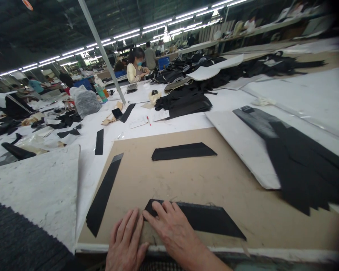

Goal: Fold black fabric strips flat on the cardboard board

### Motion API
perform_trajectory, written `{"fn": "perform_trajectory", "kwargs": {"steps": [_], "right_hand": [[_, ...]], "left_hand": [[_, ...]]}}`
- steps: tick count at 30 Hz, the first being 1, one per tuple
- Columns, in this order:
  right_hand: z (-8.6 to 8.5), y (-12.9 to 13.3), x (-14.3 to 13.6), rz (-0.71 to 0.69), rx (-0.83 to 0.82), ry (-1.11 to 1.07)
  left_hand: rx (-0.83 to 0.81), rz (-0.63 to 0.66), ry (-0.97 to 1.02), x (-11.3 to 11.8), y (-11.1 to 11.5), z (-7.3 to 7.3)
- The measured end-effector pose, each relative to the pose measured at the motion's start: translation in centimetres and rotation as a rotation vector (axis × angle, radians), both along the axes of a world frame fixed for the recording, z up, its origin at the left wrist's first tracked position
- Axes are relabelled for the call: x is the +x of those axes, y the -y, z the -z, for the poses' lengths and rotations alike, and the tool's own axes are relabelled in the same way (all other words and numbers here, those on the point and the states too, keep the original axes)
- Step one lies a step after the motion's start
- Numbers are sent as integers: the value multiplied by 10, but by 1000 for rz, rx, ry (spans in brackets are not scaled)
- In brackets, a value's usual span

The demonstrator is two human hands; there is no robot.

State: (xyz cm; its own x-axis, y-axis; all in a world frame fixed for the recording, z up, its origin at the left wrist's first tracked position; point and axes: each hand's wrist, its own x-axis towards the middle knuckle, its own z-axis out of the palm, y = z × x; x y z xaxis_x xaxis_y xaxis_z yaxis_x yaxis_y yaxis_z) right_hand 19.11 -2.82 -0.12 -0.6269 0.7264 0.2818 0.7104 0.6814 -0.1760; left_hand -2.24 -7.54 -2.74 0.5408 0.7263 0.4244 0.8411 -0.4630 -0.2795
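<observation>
A black fabric strip (211, 218) with a slanted right end lies along the near side of the brown board (169, 177). Over its left end, my right hand (172, 224) is curled, with thumb and fingertips closed on the fabric. Just left of that end, my left hand (127, 239) rests on the board, fingers stretched out and holding nothing; its fingertips come close to the right thumb. Farther up the board lies a shorter black strip stack (183, 151). Along the board's left side, a long black strip (105, 194) lies at a slant.
Fanned black fabric pieces (307, 162) and a pale grey sheet (243, 145) overlap the board's right side. A black fabric pile (186, 101) lies beyond. A metal post (101, 51) rises from the table at left. A co-worker (135, 66) sits across the table.
</observation>
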Motion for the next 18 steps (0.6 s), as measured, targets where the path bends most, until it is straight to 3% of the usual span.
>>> {"fn": "perform_trajectory", "kwargs": {"steps": [7, 12, 15, 18], "right_hand": [[4, 3, -3, 58, -6, -39], [6, 4, -2, 48, -13, -58], [8, 5, -1, 59, 5, -70], [8, 5, -2, 66, 17, -91]], "left_hand": [[5, 43, 43, -10, 11, -1], [-84, -38, 197, -6, 7, -9], [-79, -80, 136, 7, -4, -11], [-8, -15, 9, 6, -11, -6]]}}
